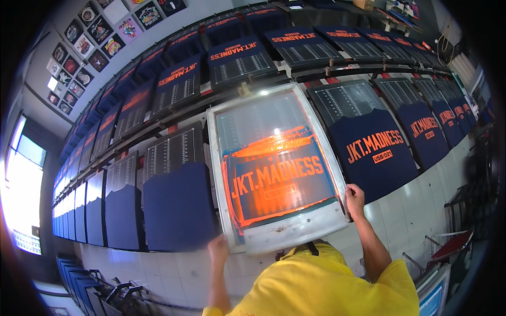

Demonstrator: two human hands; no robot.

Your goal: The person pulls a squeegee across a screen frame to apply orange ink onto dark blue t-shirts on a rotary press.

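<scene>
In the centre of the picture, a large printing screen [276, 179] with pale metal edges, placed over the front row of boards. On its mesh, a thick band of bright orange ink [271, 145] across the middle, with big orange lettering below the band and thinner smears toward the lower edge.

At the right lower edge of this screen, the right hand [354, 200], almost closed, with fingers bent around the metal edge in a firm-looking grip. Near the lower left corner of the screen, the left hand [217, 248], curled like a loose fist and a little blurred; very close to the metal, but not possible to tell a real grip from a light touch. Between both forearms, at the bottom of the picture, a yellow shirt [327, 284].

Just beside the right hand, to the right of centre, a dark blue garment [379, 176] with orange lettering, spread on a board. Left of centre, just beside the screen, a plain dark blue garment [179, 210], also on a board with white ruler-like marks. Toward the top, more rows of boards with printed dark garments. In the upper left, many small prints [100, 29] on the wall; at the far left, a bright window [23, 179].
</scene>
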